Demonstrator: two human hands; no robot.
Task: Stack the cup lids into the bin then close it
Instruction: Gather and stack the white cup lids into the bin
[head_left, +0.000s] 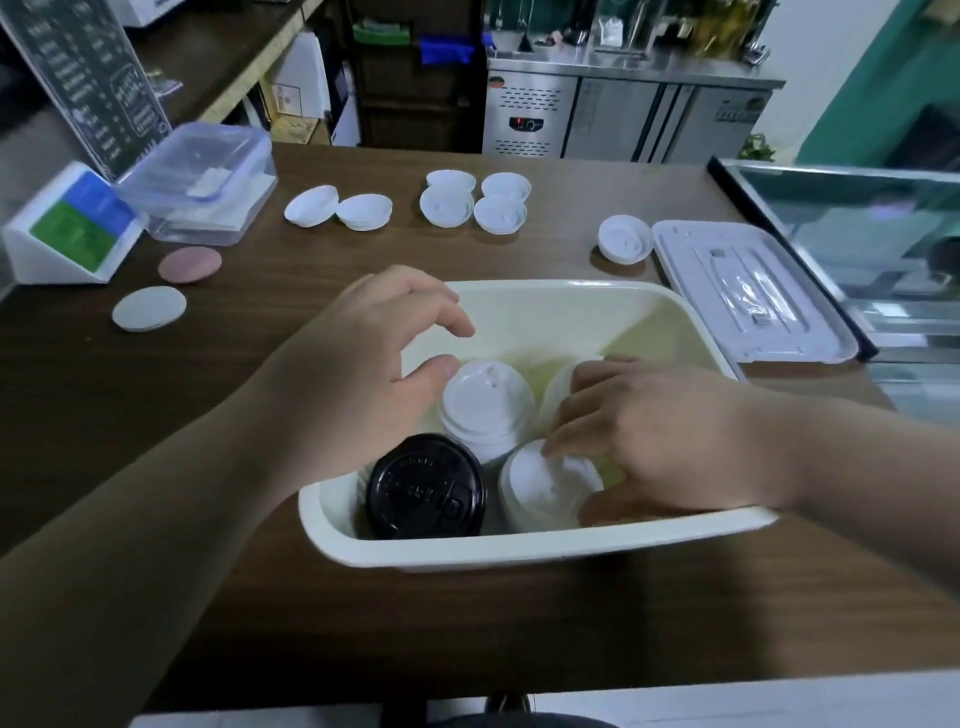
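Note:
A cream bin (540, 551) stands open on the brown table. Inside it are a black lid stack (426, 488), a white lid stack (485, 402) behind it, and another white stack (540, 491) at the front right. My left hand (363, 374) hovers over the bin's left side, fingers apart, thumb touching the rear white stack. My right hand (644, 436) reaches into the bin's right side, fingers resting on white lids, and hides a further stack. The bin's clear cover (748, 291) lies flat to the right. Loose white lids (475, 202) wait at the back.
Two more white lids (337, 208) and a single one (623, 239) lie on the table's far part. A clear plastic box (202, 182), a white sign stand (72, 228) and two round coasters (150, 309) occupy the left. A glass display case (857, 218) borders the right.

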